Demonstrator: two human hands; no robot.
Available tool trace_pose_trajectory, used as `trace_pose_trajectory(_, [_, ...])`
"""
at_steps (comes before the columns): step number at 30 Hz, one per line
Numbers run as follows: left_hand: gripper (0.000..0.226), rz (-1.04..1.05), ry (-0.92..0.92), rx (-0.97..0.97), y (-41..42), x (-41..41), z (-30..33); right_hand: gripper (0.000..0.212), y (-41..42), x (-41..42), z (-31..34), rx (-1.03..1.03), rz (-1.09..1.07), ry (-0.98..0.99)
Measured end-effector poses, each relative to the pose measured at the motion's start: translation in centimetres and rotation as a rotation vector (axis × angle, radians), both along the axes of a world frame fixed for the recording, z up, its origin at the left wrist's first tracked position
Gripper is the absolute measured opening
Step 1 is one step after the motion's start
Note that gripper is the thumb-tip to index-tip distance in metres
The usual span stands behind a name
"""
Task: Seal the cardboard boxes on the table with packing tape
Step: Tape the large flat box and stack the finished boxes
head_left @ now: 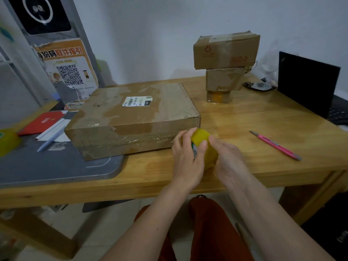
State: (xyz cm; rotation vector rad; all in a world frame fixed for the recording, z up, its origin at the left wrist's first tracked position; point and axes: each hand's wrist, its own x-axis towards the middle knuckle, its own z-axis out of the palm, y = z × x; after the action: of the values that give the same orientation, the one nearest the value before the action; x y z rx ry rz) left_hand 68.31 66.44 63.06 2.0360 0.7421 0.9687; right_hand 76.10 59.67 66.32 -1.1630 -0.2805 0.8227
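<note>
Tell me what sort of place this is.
Probably a small parcel pickup or packing spot, not a home kitchen or workshop. A poster with a QR code leans against the wall, taped cardboard boxes are stacked on the wooden table, and a flat box carries a shipping label.

A flat box (131,119) lies at centre-left on the tabletop (244,119). Stacked boxes (226,61) stand at upper right, behind it. A tape roll (204,147) sits beside its near right corner; a cutter (275,145) lies further right.

Yellow tape roll (204,146) upright beside flat taped box (131,119) — two boxes (225,61) stacked behind
</note>
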Motion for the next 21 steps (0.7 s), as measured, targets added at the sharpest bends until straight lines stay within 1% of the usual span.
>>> trace_pose_trajectory(3, [0.074, 0.024, 0.028, 0.063, 0.0, 0.1, -0.1, 0.016, -0.1, 0.1, -0.2, 0.036, 0.015, 0.03])
trace_pose_trajectory(6, [0.073, 0.035, 0.024, 0.073, 0.1, 0.3, -0.3, 0.02, -0.4, 0.2, -0.4, 0.062, 0.038, 0.036])
trace_pose_trajectory(8, [0.072, 0.048, 0.022, 0.077, 0.0, 0.4, -0.5, 0.021, -0.5, 0.3, -0.7, 0.05, 0.017, 0.041])
trace_pose_trajectory(12, [0.07, 0.067, 0.059, 0.171, -0.7, 0.4, -0.7, 0.037, -0.4, 0.2, -0.5, 0.007, -0.015, 0.057])
trace_pose_trajectory(13, [0.07, 0.073, 0.067, 0.183, -0.7, 0.3, -0.7, 0.037, -0.3, 0.3, -0.6, 0.0, -0.025, 0.059])
trace_pose_trajectory(15, [0.071, 0.085, 0.075, 0.172, -0.5, 0.3, -0.7, 0.027, -0.2, 0.4, -0.6, 0.0, -0.015, 0.055])
trace_pose_trajectory(17, [0.071, 0.082, 0.068, 0.152, -0.2, 0.4, -0.6, 0.024, -0.1, 0.6, -0.7, 0.016, 0.021, 0.062])
trace_pose_trajectory(19, [0.071, 0.081, 0.06, 0.15, 0.0, 0.4, -0.6, 0.026, -0.3, 1.1, -1.0, 0.018, 0.051, 0.064])
trace_pose_trajectory(21, [0.071, 0.083, 0.052, 0.151, -0.1, 0.4, -0.6, 0.032, -0.3, 1.5, -0.7, -0.024, 0.096, 0.052])
